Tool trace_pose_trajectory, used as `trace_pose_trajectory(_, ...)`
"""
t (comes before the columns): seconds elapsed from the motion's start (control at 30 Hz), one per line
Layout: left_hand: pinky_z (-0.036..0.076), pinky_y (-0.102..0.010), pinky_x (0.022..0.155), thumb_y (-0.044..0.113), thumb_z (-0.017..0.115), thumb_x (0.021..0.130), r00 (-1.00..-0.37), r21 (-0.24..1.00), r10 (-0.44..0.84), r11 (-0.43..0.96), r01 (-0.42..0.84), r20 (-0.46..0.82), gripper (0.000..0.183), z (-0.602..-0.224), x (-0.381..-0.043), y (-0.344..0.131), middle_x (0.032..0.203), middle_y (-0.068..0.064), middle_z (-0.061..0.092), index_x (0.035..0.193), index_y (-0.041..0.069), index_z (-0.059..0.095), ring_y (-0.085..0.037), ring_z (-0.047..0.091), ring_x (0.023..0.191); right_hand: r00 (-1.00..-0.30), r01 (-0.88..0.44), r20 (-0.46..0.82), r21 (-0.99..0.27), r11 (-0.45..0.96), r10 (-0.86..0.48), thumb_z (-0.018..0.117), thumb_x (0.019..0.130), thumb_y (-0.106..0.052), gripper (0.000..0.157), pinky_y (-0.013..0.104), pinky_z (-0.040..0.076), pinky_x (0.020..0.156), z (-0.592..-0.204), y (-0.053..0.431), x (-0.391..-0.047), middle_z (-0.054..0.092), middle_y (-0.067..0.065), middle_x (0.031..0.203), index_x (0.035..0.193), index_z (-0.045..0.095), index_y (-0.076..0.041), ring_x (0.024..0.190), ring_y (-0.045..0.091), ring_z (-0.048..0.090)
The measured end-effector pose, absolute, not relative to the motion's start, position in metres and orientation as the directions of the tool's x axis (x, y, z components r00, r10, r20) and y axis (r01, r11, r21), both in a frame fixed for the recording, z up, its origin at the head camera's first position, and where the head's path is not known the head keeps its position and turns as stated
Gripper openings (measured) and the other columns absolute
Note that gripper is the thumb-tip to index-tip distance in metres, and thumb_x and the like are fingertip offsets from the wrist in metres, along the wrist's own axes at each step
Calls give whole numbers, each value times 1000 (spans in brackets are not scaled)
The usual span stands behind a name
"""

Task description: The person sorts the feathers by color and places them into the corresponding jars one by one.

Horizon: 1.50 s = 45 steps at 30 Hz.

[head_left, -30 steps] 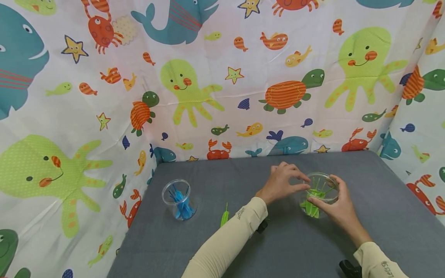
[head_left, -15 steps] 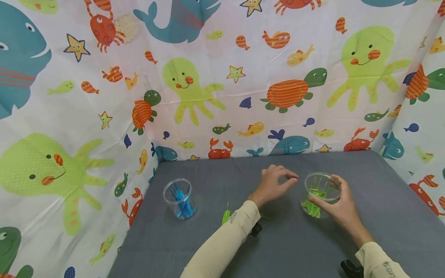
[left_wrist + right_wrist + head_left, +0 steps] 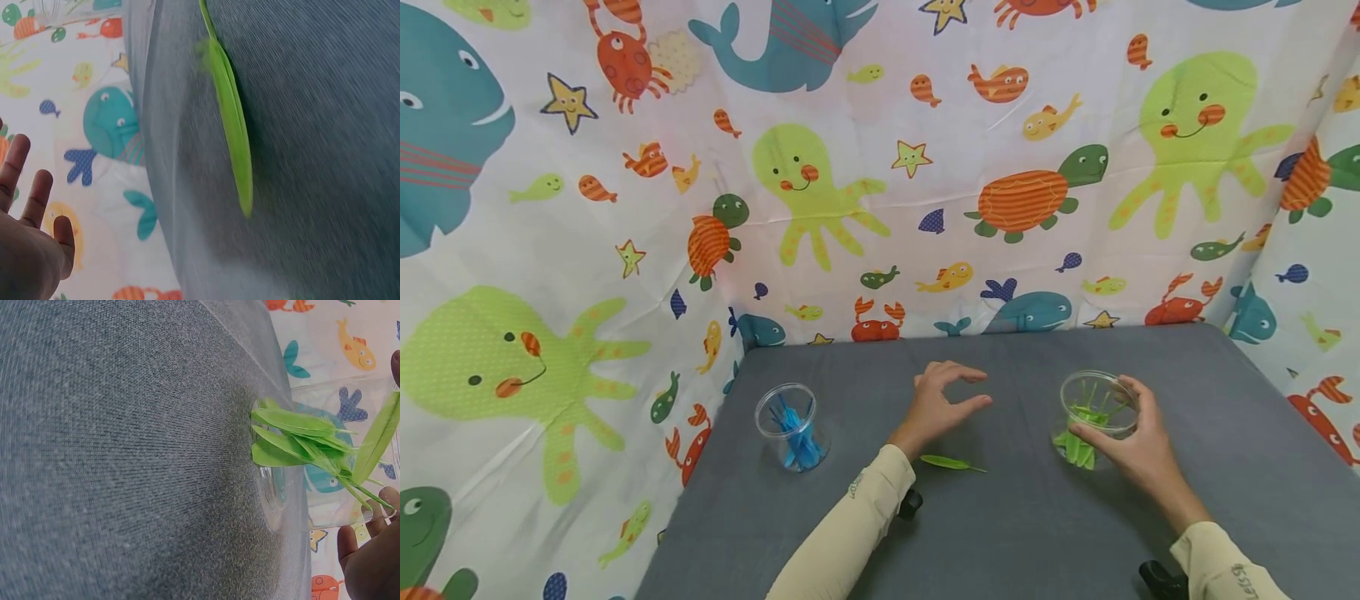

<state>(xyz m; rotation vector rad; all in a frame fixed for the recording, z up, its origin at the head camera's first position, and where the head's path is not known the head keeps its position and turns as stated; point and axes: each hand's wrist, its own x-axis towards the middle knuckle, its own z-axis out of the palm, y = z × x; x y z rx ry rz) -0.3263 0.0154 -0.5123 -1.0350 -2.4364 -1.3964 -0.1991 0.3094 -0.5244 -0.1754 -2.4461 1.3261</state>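
Note:
My right hand point(image 3: 1142, 446) grips a clear plastic cup point(image 3: 1063, 402) near its rim, thumb in front and fingers behind. Inside stand several green feathers point(image 3: 294, 422), quills pointing up. My left hand point(image 3: 934, 408) hovers over the middle of the table, holding nothing, with thumb and fingers spread apart. Just below it a single green feather point(image 3: 951, 462) lies on the table, its quill pointing right; the left wrist view also shows this feather point(image 3: 234, 125), apart from the fingers.
At the left of the grey table point(image 3: 1037, 533) stands a second clear cup point(image 3: 757, 412) with several blue feathers point(image 3: 803, 448) in it. A curtain point(image 3: 925, 258) printed with sea animals rises behind the table and along its sides.
My left hand has moved left, away from the green feathers' cup, and its fingers have spread. The lying feather has come into view; another, left of the forearm, is now hidden. The right hand stays.

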Motion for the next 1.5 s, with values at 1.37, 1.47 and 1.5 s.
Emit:
trace_pose_trajectory(1.37, 28, -43, 88, 42, 83, 85, -913, 689, 370, 617, 381, 173, 44, -537, -281, -120, 85, 2, 59, 122, 20, 72, -13, 48, 86, -938, -56, 231, -837, 544, 258, 85, 83, -32, 111, 80, 28, 101, -526, 310, -200, 28, 30, 159, 161, 11, -6, 139, 50, 31)
trace_pose_trajectory(1.47, 31, -43, 88, 41, 83, 84, -927, 654, 347, 671, 350, 140, 44, -541, -277, -123, 82, 6, 57, 120, 18, 73, -13, 48, 86, -937, -59, 234, -837, 545, 258, 85, 83, -32, 110, 79, 29, 101, -526, 310, -199, 28, 29, 159, 161, 11, -7, 139, 50, 32)
trace_pose_trajectory(1.5, 32, -43, 87, 42, 83, 84, -931, 633, 339, 694, 343, 133, 44, -543, -276, -124, 82, 6, 57, 119, 18, 73, -13, 49, 86, -937, -58, 234, -838, 543, 259, 85, 83, -32, 110, 79, 29, 101, -526, 309, -199, 28, 29, 159, 161, 11, -7, 138, 50, 32)
